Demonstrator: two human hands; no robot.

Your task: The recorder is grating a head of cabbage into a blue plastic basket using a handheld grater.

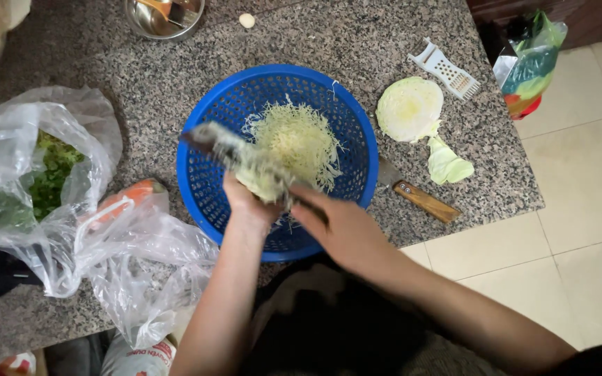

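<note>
Left hand (245, 202) over the near rim of the blue basket (207, 181), grip clamped on a pale cabbage wedge (259, 182). Right hand (339, 226) just right of it, also above the near rim, grip closed around one end of a grater (210, 139); blurred, slanting up-left across the basket's left half. Wedge pressed against the grater. Heap of shreds (299, 139) inside the basket, at its middle, slightly toward the far side.

Basket on a speckled granite tabletop (357, 42), close to the near edge. Right of the basket: a knife (419, 198) with wooden handle, blade partly tucked under the basket's rim. Farther right: half cabbage (409, 108), cut face up, with a loose leaf (449, 163) just beside it on the near side. Beyond the half cabbage, a small white slicer (446, 68). Left of the basket: a carrot (128, 195) half covered by a crumpled clear bag (151, 271), and farther left another clear bag (8, 139) holding greens (53, 170). Behind the basket: a steel bowl (149, 21) at the far edge, and a small pale clove (247, 20) right of it. Off the tabletop, far right of the basket, a colourful bag (532, 66) on the tiled floor (580, 209).

Both forearms crossing the basket's near rim, hiding part of its wall.
</note>
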